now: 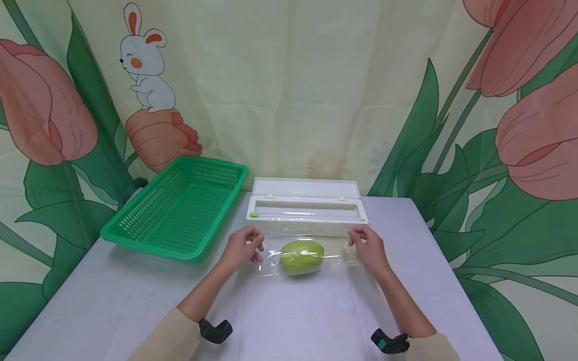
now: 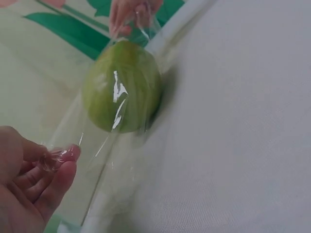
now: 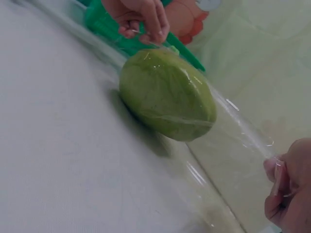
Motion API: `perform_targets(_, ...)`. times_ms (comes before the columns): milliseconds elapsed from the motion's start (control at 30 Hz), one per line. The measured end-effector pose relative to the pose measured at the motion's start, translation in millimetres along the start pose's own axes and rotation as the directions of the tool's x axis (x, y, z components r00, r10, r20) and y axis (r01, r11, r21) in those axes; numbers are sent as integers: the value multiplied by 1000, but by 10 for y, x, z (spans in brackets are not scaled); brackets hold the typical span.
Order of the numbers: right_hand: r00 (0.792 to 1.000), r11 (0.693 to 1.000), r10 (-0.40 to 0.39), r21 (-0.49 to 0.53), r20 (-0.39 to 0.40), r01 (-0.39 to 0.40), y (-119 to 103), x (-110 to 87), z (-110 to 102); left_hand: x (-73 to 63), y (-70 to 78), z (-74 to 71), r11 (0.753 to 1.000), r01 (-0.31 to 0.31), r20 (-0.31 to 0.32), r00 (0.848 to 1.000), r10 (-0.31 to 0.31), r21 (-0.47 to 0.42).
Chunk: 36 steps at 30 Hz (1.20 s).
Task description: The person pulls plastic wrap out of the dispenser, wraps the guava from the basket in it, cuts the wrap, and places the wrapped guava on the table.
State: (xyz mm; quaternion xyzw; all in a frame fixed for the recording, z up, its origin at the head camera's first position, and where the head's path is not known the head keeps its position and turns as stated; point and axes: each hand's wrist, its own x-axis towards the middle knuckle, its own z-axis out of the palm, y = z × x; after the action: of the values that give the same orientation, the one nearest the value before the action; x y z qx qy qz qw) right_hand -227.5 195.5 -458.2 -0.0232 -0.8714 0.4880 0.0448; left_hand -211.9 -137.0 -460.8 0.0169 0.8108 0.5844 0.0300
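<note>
A green, oval, melon-like fruit [image 1: 301, 257] sits on the white cloth with clear cling film [image 1: 337, 254] stretched across it. At the left end of the film, my left hand [image 1: 244, 245] pinches its edge between thumb and fingers; the gathered plastic shows at the fingertips [image 2: 71, 154] in the left wrist view. My right hand [image 1: 369, 248] grips the opposite end, with a fold of film between thumb and fingers in the right wrist view. Just behind the fruit stands a white cling film dispenser [image 1: 307, 229], its lid [image 1: 311, 188] raised and a small green slider [image 1: 254, 214] at its left.
To the left of the dispenser, a green plastic basket [image 1: 198, 253] with perforated sides rests on the white-covered table [image 1: 298, 321]. A curtain [image 1: 334, 90] printed with tulips and a rabbit hangs behind the table's back edge.
</note>
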Motion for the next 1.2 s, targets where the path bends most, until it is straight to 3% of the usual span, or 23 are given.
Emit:
perform_targets(267,998,997,43,-67,41,-40,113,75,39,71,-75,60,993,104,19,994,-105,63)
perform_targets(633,975,980,191,-76,110,-183,198,123,59,175,-119,102,970,147,29,987,-156,194)
perform_targets(967,987,980,134,-162,92,-118,303,182,107,248,-123,107,952,65,-21,998,-62,299)
perform_targets(1200,991,981,114,-164,76,-100,282,205,147,321,-148,127,888,14,-88,996,29,460)
